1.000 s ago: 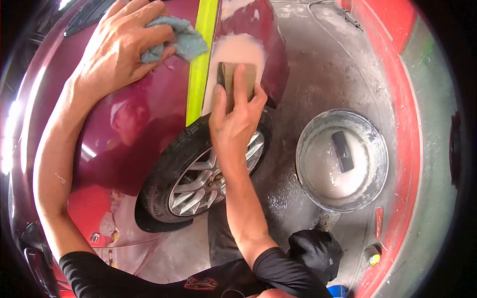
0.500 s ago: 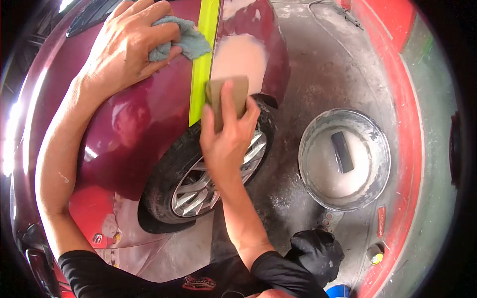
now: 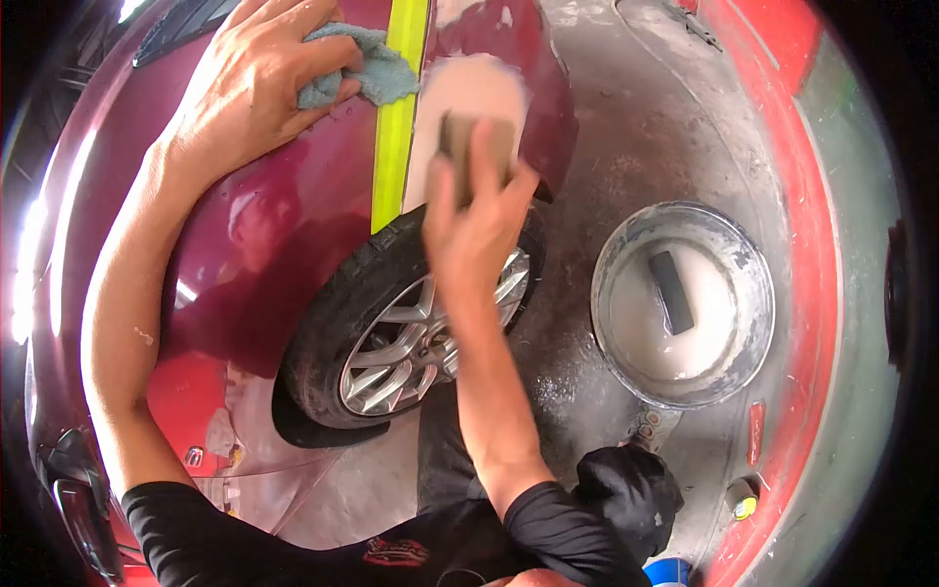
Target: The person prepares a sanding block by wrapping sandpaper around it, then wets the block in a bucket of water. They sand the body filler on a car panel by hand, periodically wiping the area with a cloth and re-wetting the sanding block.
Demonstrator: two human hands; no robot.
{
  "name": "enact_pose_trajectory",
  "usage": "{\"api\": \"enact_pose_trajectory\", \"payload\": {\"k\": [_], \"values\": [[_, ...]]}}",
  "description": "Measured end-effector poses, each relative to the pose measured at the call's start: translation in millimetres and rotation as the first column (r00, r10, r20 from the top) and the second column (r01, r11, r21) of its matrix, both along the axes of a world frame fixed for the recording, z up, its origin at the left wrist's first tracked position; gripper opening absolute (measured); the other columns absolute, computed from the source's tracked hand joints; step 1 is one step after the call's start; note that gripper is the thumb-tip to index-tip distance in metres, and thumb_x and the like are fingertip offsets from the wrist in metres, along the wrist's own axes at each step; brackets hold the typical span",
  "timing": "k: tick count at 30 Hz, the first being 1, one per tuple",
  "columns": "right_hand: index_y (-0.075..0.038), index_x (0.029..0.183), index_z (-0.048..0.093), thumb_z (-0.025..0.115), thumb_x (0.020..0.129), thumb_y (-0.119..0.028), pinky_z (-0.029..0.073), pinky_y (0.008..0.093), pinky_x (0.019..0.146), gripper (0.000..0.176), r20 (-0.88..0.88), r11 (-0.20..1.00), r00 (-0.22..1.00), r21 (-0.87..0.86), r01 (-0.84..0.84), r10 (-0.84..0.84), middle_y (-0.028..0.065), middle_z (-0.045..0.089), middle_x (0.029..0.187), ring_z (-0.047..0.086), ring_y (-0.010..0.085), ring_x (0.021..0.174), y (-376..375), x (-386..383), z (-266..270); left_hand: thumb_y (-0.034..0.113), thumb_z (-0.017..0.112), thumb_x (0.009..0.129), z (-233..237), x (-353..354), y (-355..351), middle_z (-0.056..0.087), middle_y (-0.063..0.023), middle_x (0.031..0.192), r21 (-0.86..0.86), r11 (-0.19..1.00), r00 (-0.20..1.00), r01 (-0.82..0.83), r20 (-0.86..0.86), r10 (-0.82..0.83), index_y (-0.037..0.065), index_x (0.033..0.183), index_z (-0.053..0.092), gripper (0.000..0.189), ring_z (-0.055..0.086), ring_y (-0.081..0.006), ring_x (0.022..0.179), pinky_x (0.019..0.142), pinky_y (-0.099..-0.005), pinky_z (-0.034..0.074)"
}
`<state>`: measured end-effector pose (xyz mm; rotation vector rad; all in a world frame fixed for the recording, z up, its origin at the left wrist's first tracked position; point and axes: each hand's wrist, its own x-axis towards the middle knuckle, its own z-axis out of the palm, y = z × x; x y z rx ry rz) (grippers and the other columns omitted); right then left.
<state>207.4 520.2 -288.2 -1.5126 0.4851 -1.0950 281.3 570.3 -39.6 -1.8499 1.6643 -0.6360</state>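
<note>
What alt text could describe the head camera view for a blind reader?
A person's right hand holds a brown sanding block on a pale filler patch above the wheel of a maroon car. The left hand grips a blue-grey cloth overlapping yellow-green tape. On the floor, a bucket of milky liquid contains a dark block.

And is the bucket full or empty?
In between: the bucket holds whitish liquid and a dark block, but its inner wall shows above that.
</note>
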Motion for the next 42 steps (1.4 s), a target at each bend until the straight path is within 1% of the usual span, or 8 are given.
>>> {"api": "enact_pose_trajectory", "payload": {"k": [5, 9, 10, 22, 26, 31, 36, 42], "values": [[-0.009, 0.146, 0.059, 0.078, 0.088, -0.023, 0.044, 0.0570, 0.099, 0.062, -0.023, 0.991, 1.000, -0.132, -0.003, 0.000, 0.0365, 0.050, 0.127, 0.053, 0.0514, 0.115, 33, -38, -3, 0.019, 0.082, 0.082, 1, -3, -1, 0.065, -0.0079, 0.113, 0.004, 1.000, 1.000, -0.029, 0.002, 0.029, 0.010, 0.097, 0.072, 0.021, 0.062, -0.0282, 0.106, 0.094, -0.0423, 0.049], [-0.008, 0.145, 0.062, 0.079, 0.084, -0.013, 0.046, 0.0505, 0.099, 0.063, -0.085, 0.999, 0.996, -0.024, 0.028, -0.030, 0.0328, 0.051, 0.128, 0.053, 0.0457, 0.115, 8, -12, 4, 0.019, 0.082, 0.082, 0, -1, 1, 0.065, -0.0076, 0.111, 0.004, 1.000, 1.000, -0.018, -0.010, 0.018, 0.010, 0.097, 0.072, 0.021, 0.062, -0.0279, 0.106, 0.093, -0.0421, 0.049], [-0.010, 0.148, 0.057, 0.078, 0.089, -0.021, 0.044, 0.0569, 0.099, 0.064, -0.008, 0.999, 0.999, -0.026, -0.033, 0.033, 0.0360, 0.047, 0.128, 0.051, 0.0503, 0.117, 20, -21, -4, 0.019, 0.082, 0.082, 1, 0, 0, 0.065, -0.0076, 0.111, 0.000, 1.000, 1.000, -0.002, -0.009, 0.002, 0.010, 0.097, 0.072, 0.020, 0.062, -0.0278, 0.105, 0.093, -0.0419, 0.049], [-0.007, 0.146, 0.058, 0.075, 0.091, -0.020, 0.046, 0.0562, 0.097, 0.059, 0.042, 0.997, 0.997, -0.055, -0.056, 0.058, 0.0354, 0.049, 0.125, 0.053, 0.0519, 0.116, 46, -44, -12, 0.026, 0.084, 0.080, 2, -4, -2, 0.064, -0.0080, 0.112, 0.020, 1.000, 1.000, -0.017, -0.017, 0.018, 0.009, 0.098, 0.072, 0.027, 0.062, -0.0285, 0.104, 0.092, -0.0407, 0.047], [-0.003, 0.144, 0.059, 0.073, 0.092, -0.019, 0.050, 0.0495, 0.096, 0.056, -0.089, 0.997, 0.995, 0.068, -0.046, 0.052, 0.0363, 0.054, 0.121, 0.061, 0.0510, 0.106, -16, -2, 6, 0.027, 0.084, 0.079, 0, -9, -3, 0.063, -0.0071, 0.107, 0.013, 0.999, 0.999, -0.030, -0.032, 0.031, 0.009, 0.093, 0.071, 0.026, 0.060, -0.0281, 0.100, 0.087, -0.0407, 0.047], [-0.007, 0.153, 0.049, 0.073, 0.093, -0.025, 0.048, 0.0579, 0.092, 0.068, -0.018, 0.989, 0.999, -0.142, -0.031, 0.029, 0.0373, 0.051, 0.123, 0.056, 0.0533, 0.107, 18, -27, 10, 0.024, 0.084, 0.077, -2, -1, 1, 0.060, -0.0058, 0.095, -0.019, 1.000, 0.997, 0.012, -0.071, -0.013, 0.008, 0.087, 0.069, 0.024, 0.059, -0.0268, 0.092, 0.082, -0.0399, 0.046], [-0.004, 0.152, 0.047, 0.067, 0.097, -0.025, 0.050, 0.0571, 0.089, 0.062, -0.194, 0.993, 0.975, -0.008, -0.115, 0.111, 0.0371, 0.050, 0.129, 0.057, 0.0506, 0.108, -28, 1, 20, 0.021, 0.084, 0.077, -2, 0, 3, 0.061, -0.0064, 0.092, -0.002, 1.000, 0.998, 0.009, -0.064, -0.009, 0.008, 0.084, 0.067, 0.022, 0.059, -0.0271, 0.090, 0.081, -0.0401, 0.047], [-0.006, 0.155, 0.044, 0.065, 0.099, -0.026, 0.050, 0.0580, 0.089, 0.063, -0.137, 0.982, 0.987, -0.157, -0.106, 0.085, 0.0390, 0.049, 0.129, 0.057, 0.0526, 0.108, 22, -37, 17, 0.018, 0.083, 0.077, -5, 0, 0, 0.060, -0.0071, 0.092, -0.010, 1.000, 0.998, 0.029, -0.049, -0.029, 0.007, 0.086, 0.067, 0.021, 0.059, -0.0279, 0.091, 0.079, -0.0416, 0.047]]}}
